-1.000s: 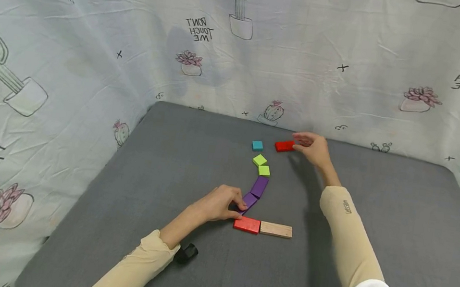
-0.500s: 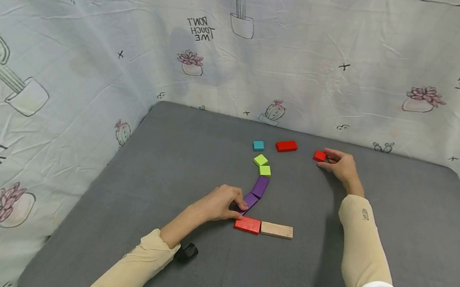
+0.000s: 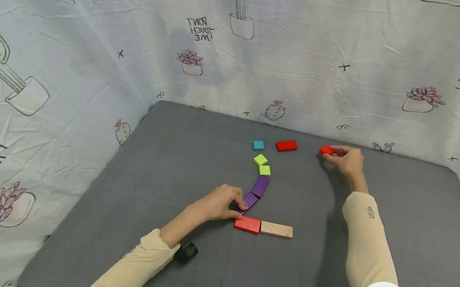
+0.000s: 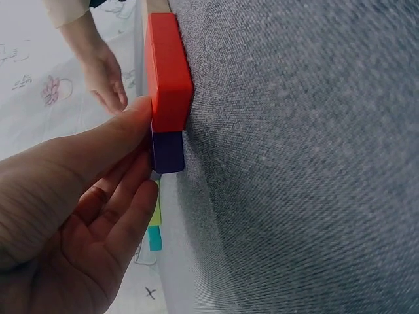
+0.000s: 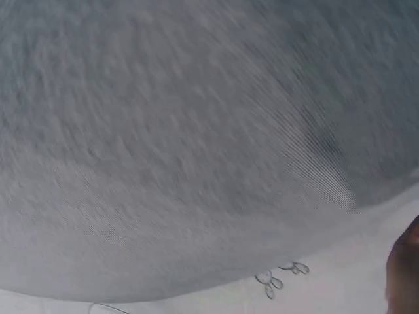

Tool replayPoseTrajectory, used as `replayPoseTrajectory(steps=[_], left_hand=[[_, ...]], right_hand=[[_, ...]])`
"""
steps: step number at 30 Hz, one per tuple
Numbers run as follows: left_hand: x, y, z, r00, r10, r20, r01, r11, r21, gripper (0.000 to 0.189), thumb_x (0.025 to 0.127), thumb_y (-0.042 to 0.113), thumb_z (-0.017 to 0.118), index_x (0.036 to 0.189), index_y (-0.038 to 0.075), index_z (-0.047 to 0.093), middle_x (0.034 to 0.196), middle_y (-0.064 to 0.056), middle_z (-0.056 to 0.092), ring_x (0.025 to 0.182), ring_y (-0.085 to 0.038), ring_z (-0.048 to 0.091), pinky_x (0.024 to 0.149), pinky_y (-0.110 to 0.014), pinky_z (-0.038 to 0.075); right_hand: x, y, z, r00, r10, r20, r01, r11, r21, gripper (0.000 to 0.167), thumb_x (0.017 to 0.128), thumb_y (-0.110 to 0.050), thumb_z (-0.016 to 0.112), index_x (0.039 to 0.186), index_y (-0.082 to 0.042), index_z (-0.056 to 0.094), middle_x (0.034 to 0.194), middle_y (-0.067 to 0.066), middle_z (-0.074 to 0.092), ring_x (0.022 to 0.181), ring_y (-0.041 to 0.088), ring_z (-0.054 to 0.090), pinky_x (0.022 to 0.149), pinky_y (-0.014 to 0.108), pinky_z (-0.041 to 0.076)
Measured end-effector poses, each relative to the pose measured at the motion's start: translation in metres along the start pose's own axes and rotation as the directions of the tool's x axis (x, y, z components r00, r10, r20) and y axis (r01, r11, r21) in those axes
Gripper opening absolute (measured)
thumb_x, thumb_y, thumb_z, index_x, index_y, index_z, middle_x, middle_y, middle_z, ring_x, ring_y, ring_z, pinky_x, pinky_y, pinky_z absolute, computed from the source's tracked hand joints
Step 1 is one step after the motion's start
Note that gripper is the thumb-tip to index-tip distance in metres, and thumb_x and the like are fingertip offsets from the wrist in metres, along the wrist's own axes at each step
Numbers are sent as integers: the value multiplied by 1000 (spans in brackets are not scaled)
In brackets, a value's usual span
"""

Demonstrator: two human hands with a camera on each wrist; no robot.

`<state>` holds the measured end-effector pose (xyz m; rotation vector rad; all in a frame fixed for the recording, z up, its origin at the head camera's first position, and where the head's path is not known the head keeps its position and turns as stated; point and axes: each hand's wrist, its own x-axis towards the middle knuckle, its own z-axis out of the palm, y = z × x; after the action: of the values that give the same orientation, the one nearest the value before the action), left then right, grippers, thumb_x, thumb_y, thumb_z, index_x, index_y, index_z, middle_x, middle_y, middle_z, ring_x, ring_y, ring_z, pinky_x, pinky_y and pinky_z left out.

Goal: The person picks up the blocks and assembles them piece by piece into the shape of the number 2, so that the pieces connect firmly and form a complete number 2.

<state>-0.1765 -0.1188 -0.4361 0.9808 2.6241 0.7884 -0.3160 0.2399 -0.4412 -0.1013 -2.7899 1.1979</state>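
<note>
My right hand (image 3: 349, 163) pinches a small red block (image 3: 326, 150) between thumb and fingers near the table's far edge. In the head view, my left hand (image 3: 219, 203) curls round the near end of a purple block (image 3: 250, 200), thumb at the corner of a red block (image 3: 247, 225). The left wrist view shows that thumb against the red block (image 4: 171, 85), the fingers beside the purple block (image 4: 168, 152). A second purple block (image 3: 260, 186), two lime-green blocks (image 3: 264, 171) and a teal block (image 3: 258, 146) curve away. The right wrist view mostly shows cloth.
A longer red block (image 3: 286, 146) lies right of the teal one. Beside the near red block is a plain wooden block (image 3: 276, 230). A black object (image 3: 187, 253) sits by my left wrist. Patterned cloth (image 3: 310, 67) hangs behind the grey table (image 3: 159, 153).
My right hand has left the longer red block, moved right to the small red block and taken hold of it, shifting it slightly right and back. My left hand has stayed in place.
</note>
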Motion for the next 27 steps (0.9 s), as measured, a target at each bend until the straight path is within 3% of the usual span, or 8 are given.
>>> replayPoseTrajectory(steps=[4,7,10,14,18,23,27], left_hand=[[0,1,-1,1000,0,2,0,1000,1,22,78,16,81,99,9,77,92,0,65,92,-14,64,84,-30,51],[0,1,0,1000,0,2,0,1000,2,23,78,17,81,100,9,77,92,0,65,93,-14,64,84,-30,51],[0,0,1,1000,0,1,0,1000,6,23,78,17,81,100,10,77,92,1,65,93,-14,64,85,-30,51],[0,-1,1,1000,-4,2,4,1000,15,23,79,17,80,100,11,77,93,1,65,93,-13,63,85,-30,50],[0,-2,2,1000,-5,3,5,1000,15,23,78,17,80,100,11,77,93,1,66,94,-13,63,85,-30,50],[-1,-2,2,1000,5,-8,-5,1000,-5,22,78,15,81,99,9,77,92,0,66,93,-14,64,85,-32,50],[-2,-2,2,999,31,-27,-31,999,8,22,77,14,81,98,7,77,91,0,65,92,-15,64,84,-32,51]], right_hand=[[0,-13,-4,996,65,-56,-65,998,-7,39,82,-21,76,110,5,69,101,22,69,86,14,57,81,29,40],[-1,-24,-3,991,111,-68,-109,994,30,42,84,-24,74,113,5,68,110,25,65,97,25,54,83,33,39],[-1,-34,-2,990,133,-56,-127,987,94,46,84,-26,75,117,3,66,109,19,67,89,14,56,75,24,44],[0,-45,0,992,114,-53,-102,976,193,47,81,-23,77,119,2,66,92,-2,67,73,-4,53,67,13,43],[1,-55,4,995,68,-67,-46,959,281,43,80,-15,78,116,6,66,77,-15,60,67,-8,53,64,11,45],[1,-72,8,998,22,-59,-1,940,340,41,80,-10,78,115,9,66,78,-12,62,67,-6,56,65,11,45],[2,-87,11,999,-10,-32,20,937,349,41,81,-11,77,115,8,66,88,-2,67,70,-4,56,67,12,46]])
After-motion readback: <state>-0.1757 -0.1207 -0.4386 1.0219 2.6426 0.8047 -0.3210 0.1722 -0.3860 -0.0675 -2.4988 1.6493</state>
